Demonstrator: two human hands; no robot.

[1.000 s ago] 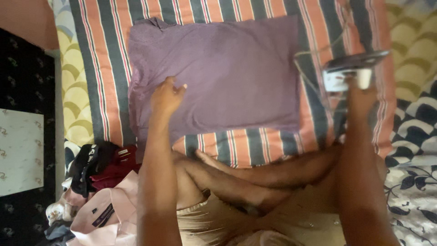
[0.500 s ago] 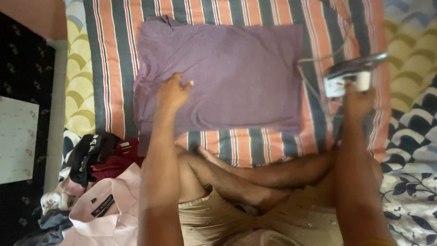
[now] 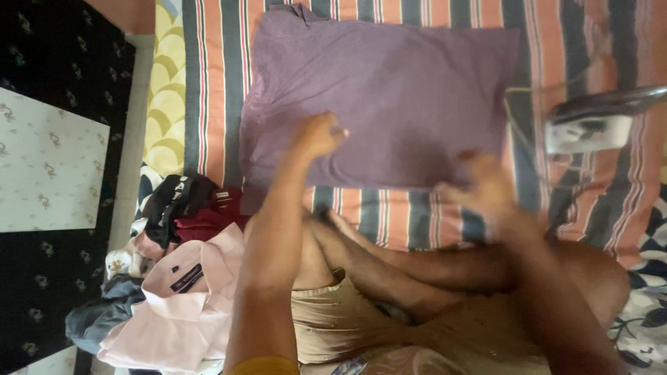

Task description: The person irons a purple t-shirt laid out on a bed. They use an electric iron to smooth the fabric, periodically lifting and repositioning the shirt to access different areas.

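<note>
Released from the iron [image 3: 590,125], the right hand [image 3: 486,184] now sits blurred at the purple garment [image 3: 389,97]'s near edge, its grip unreadable. Just beyond that hand the iron stands alone. Left hand [image 3: 316,135] presses loosely curled on the garment.

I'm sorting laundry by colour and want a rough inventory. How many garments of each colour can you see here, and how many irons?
Purple shirt, laid flat under the left hand: 1
Pink shirt: 1
Maroon garment: 1
Black garment: 1
Grey garment: 1
Iron, standing on the striped sheet: 1
Total: 6. The pile may hide more.
</note>
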